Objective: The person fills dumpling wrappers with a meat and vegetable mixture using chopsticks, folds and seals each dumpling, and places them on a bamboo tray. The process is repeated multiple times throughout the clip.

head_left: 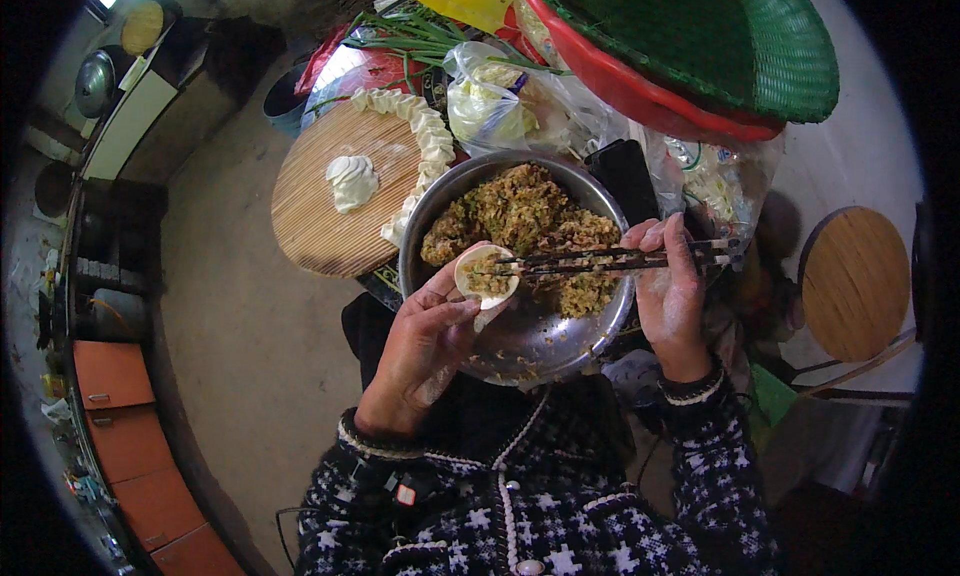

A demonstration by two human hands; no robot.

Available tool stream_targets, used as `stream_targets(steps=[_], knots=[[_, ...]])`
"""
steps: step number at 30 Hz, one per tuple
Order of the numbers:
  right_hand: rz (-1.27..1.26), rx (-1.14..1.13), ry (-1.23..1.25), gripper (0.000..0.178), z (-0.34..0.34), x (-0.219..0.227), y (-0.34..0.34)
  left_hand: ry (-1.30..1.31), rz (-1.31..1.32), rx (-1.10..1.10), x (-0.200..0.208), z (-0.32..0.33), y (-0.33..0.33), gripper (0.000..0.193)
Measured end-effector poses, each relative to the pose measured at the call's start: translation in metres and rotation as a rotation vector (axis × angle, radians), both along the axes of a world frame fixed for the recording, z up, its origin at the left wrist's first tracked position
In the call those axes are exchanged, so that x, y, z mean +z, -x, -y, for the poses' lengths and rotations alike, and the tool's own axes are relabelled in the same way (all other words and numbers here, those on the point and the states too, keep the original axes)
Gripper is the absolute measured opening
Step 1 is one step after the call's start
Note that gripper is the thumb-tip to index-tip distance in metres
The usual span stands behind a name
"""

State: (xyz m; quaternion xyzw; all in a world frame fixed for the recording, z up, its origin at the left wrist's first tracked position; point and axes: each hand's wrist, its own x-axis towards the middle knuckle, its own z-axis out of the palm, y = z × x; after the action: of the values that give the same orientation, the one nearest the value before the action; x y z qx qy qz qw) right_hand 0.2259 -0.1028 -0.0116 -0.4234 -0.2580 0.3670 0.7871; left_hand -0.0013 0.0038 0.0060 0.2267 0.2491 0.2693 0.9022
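Observation:
My left hand [425, 341] holds a round dumpling wrapper [466, 276] with a small heap of filling on it, over the near left side of a steel bowl [515, 356]. In my right hand [668, 286] is a pair of dark, patterned chopsticks [590, 261]; their tips touch the filling on the wrapper. Minced filling [520, 211] lies in the far part of the bowl. Left of the bowl, a round slatted board [305, 201] carries a small stack of wrappers [352, 183] and a curved row of folded dumplings [432, 141]. Flour whitens both hands.
Beyond the bowl lie a plastic bag with a pale cabbage [490, 101], long green onions [420, 38] and a black phone [622, 176]. A green basket [800, 51] sits in a red basin [640, 86] at the far right. A round wooden stool [856, 284] stands right; orange cabinets [130, 441] line the left.

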Motion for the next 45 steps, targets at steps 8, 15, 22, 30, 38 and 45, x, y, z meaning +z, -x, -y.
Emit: stream_targets(steps=[8, 15, 22, 30, 38, 45], knots=[[-0.065, -0.003, -0.006, 0.035, 0.005, 0.008, -0.004, -0.023, 0.005, -0.042, -0.001, -0.005, 0.003, 0.065], [0.128, -0.035, -0.07, 0.044, 0.001, 0.019, -0.003, -0.286, -0.157, 0.002, 0.0, 0.005, -0.002, 0.066], [0.331, 0.139, 0.084, 0.027, -0.013, 0.01, 0.029, -0.503, -0.296, 0.066, 0.006, 0.012, -0.002, 0.047], [0.617, 0.299, 0.053, 0.037, -0.025, 0.019, 0.042, -0.497, -0.229, 0.076, 0.014, 0.016, 0.002, 0.038], [0.712, 0.236, -0.003, 0.02, -0.026, 0.015, 0.047, -0.491, -0.213, 0.061, 0.015, 0.018, 0.002, 0.035], [0.955, 0.108, -0.094, 0.012, -0.025, 0.008, 0.054, -0.487, -0.258, 0.069, 0.02, 0.024, 0.003, 0.033]])
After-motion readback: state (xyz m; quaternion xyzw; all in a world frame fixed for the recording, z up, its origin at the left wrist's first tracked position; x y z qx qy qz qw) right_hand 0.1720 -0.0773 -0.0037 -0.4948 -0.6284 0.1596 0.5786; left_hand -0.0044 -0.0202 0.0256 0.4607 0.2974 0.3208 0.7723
